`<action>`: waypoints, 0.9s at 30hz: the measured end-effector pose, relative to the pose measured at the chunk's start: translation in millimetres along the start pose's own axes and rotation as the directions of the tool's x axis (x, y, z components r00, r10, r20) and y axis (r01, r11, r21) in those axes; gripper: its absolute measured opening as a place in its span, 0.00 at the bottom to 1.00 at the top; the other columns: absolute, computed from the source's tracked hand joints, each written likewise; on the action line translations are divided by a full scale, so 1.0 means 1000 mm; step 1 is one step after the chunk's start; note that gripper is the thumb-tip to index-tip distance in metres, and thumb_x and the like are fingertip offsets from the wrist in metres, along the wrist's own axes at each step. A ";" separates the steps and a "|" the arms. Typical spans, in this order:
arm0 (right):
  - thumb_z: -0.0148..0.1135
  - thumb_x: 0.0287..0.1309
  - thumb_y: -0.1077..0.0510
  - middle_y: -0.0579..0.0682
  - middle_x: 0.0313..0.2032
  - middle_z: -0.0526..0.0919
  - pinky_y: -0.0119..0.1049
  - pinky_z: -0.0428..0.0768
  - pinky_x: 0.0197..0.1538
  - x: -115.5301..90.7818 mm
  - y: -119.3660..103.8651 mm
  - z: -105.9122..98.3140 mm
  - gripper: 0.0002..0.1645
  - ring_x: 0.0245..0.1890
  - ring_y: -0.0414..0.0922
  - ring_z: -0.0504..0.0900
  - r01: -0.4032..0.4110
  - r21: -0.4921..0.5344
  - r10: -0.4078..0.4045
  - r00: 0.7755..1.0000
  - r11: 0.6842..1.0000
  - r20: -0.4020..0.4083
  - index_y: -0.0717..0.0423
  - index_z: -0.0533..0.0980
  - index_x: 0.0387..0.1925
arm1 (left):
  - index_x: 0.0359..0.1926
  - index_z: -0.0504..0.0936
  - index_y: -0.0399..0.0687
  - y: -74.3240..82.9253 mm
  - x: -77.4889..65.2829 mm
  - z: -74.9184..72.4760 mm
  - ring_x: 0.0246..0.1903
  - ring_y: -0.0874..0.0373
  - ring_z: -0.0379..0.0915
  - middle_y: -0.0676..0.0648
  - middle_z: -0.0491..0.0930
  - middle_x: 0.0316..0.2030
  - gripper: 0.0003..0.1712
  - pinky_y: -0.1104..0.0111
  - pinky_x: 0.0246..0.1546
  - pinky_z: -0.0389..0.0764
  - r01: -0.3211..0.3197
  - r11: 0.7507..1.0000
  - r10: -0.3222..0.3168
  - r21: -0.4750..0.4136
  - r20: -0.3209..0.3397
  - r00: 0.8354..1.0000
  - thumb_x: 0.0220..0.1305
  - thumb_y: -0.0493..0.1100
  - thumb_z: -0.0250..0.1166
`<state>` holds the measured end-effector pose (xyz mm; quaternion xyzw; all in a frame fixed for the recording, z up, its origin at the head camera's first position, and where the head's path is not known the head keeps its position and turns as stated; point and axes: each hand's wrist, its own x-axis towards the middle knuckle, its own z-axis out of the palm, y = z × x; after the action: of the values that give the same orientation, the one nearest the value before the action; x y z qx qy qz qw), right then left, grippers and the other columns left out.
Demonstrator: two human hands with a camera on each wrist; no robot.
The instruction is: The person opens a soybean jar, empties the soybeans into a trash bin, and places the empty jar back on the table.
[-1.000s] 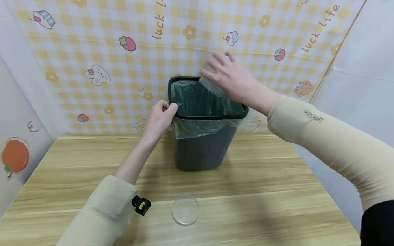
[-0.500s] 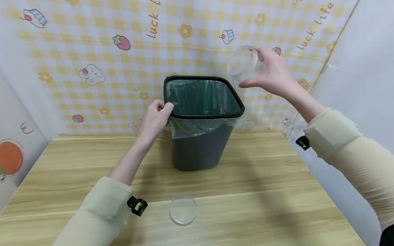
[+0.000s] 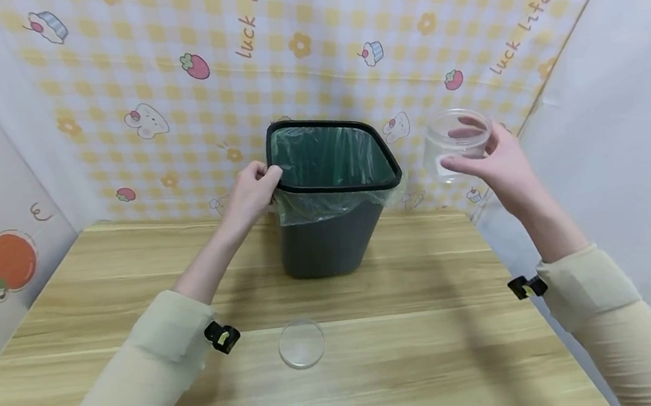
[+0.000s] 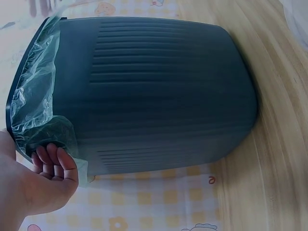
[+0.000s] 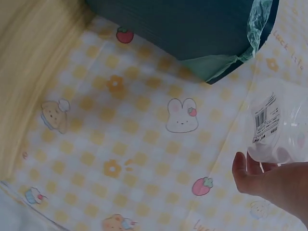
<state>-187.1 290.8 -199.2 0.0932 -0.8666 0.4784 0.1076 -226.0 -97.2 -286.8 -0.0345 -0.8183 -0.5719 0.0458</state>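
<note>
A dark grey trash can [image 3: 329, 242] stands on the table by the back wall, with a thin green bag [image 3: 327, 154] lining it and folded over the black rim. My left hand [image 3: 251, 194] grips the rim at its left corner, thumb on top and fingers curled under the bag's edge, as the left wrist view shows. To the right of the can, my right hand [image 3: 504, 159] holds a clear plastic jar [image 3: 452, 145] upright in the air, its mouth uncovered. A printed label [image 5: 265, 118] shows on the jar in the right wrist view. A clear round lid [image 3: 302, 344] lies on the table.
The wood-grain table [image 3: 388, 367] carries the can and the lid. Behind it hangs a yellow checked cloth [image 3: 313, 73] close to the can, and white sheets [image 3: 619, 135] close off both sides.
My right hand has carried the jar from tipped over the bin's mouth out to the right, turning it upright and lowering it. My left hand keeps its grip on the rim.
</note>
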 end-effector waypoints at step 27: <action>0.82 0.40 0.70 0.58 0.66 0.78 0.31 0.75 0.65 -0.084 0.094 0.084 0.55 0.65 0.40 0.78 0.202 0.181 -0.254 0.905 0.962 0.340 0.55 0.67 0.71 | 0.38 0.72 0.46 0.003 -0.001 0.000 0.30 0.53 0.74 0.49 0.72 0.28 0.20 0.65 0.34 0.74 -0.022 0.998 0.023 0.054 -0.009 1.000 0.73 0.58 0.50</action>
<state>-139.6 273.9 -341.4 0.2874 -0.8184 0.4976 -0.0047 -224.9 -96.6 -284.5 -0.0397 -0.8327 -0.5494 0.0573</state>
